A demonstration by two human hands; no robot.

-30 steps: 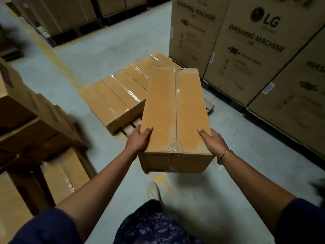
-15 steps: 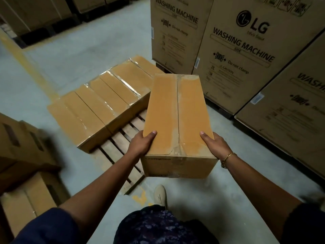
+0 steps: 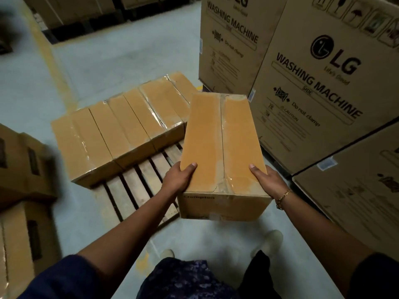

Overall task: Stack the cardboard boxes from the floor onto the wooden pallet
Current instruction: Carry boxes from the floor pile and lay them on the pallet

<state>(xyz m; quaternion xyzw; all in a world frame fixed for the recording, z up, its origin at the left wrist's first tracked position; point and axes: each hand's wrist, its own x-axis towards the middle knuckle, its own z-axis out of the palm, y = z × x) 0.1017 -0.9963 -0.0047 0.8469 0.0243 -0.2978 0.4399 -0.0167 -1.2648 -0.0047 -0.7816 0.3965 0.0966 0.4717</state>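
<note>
You stand in a big storeroom with a grey concrete floor [image 3: 121, 61], and a faded yellow line [image 3: 54, 67] runs along it on the far left. On your right, tall brown cartons [image 3: 313, 83] are lined up close together, and the big black letters on them say LG and WASHING MACHINE. More brown boxes [image 3: 23, 169] sit blurry on your left, with dark hand slots in their sides. In front of you a wooden pallet [image 3: 138, 186] lies flat on the floor. A row of taped cardboard boxes [image 3: 121, 130] sits side by side on its far part, and the near slats are bare. You hold one more cardboard box [image 3: 218, 137] up in the air in both hands, with its long side pointing away from you. It hangs over the right side of the pallet, and its near end sticks out over the floor. Its far end hides the right end of the row from here, so you cannot tell if they touch. Shiny tape runs down the middle of its top. Your left hand [image 3: 178, 180] grips the near left corner, with the thumb flat on top and the fingers tucked under where you cannot see them. Your right hand [image 3: 267, 180] grips the near right edge the same way, thumb on top. A gold chain bracelet [image 3: 284, 198] sits on your right wrist. Both your sleeves are dark blue. Down low you can see your pale shoes [image 3: 269, 238] on the floor, the right one ahead of the left
</note>
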